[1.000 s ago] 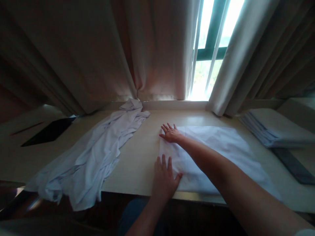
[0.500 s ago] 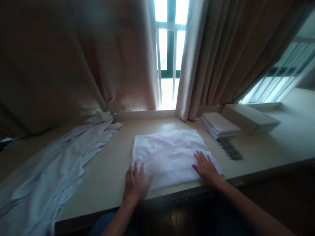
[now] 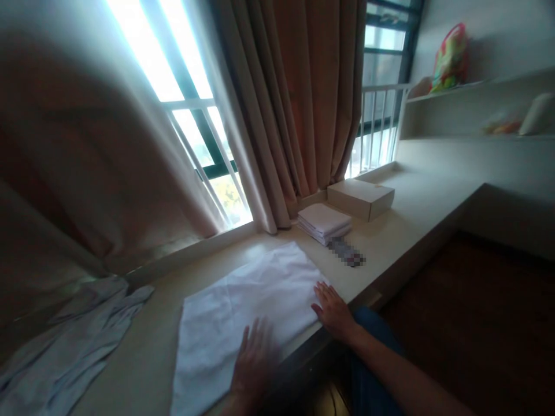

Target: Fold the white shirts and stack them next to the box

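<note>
A white cloth [image 3: 243, 306], folded into a broad flat rectangle with faint wrinkles, lies on the pale ledge in front of me. My left hand [image 3: 254, 358] is over its near edge, fingers stretched out and a little smeared by motion; whether it touches the cloth I cannot tell. At the right end of the cloth my right hand [image 3: 332, 306] lies flat with fingers extended, its fingertips near the cloth's right edge. Neither hand grips anything.
A stack of folded white cloths [image 3: 324, 221] stands at the right, beside a blurred-out dark object [image 3: 347, 252] and a white box [image 3: 361, 199]. A crumpled light cloth [image 3: 78, 346] lies left. Curtains [image 3: 299, 98] hang behind the ledge [image 3: 416, 202]; shelves [image 3: 468, 86] are at far right.
My view has swung right, bringing the shelves in. The left hand has moved from the cloth's left corner toward its middle; the right hand now sits by the cloth's right edge.
</note>
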{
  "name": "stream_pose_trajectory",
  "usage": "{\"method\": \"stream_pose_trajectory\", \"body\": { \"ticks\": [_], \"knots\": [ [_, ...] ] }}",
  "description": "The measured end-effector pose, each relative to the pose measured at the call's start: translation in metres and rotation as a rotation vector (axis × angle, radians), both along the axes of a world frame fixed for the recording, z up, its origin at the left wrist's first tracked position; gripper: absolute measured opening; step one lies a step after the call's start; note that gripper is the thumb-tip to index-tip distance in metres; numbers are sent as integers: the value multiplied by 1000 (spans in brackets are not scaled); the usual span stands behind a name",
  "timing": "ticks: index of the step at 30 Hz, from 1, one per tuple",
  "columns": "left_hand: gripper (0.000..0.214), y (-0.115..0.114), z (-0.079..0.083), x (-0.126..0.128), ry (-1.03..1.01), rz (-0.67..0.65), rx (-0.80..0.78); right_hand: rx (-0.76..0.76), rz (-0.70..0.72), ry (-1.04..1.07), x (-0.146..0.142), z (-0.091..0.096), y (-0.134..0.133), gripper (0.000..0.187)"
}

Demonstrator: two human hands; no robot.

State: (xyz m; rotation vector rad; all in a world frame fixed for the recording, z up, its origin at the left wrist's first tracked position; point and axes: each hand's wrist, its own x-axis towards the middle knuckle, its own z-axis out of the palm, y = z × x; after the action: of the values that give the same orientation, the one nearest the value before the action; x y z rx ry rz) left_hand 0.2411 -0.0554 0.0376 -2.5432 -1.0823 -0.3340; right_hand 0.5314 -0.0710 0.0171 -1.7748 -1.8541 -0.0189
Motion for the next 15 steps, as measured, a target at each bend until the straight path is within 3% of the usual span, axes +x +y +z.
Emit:
{"method": "stream_pose_trajectory", "body": {
  "ticks": [4,7,10,15],
  "knots": [
    [62,-9,1,109,-7,-223,-124,36,-6,76,-3,10,-5,54],
    [61,-3,-11,164,-63,-293,-128,41,-23,107,-2,15,-9,56],
    [62,5,-28,186,-96,-261,-135,20,-35,93,1,14,-12,59],
    [66,6,-38,190,-158,-256,-143,-65,-1,59,3,6,-12,66]
  ]
}}
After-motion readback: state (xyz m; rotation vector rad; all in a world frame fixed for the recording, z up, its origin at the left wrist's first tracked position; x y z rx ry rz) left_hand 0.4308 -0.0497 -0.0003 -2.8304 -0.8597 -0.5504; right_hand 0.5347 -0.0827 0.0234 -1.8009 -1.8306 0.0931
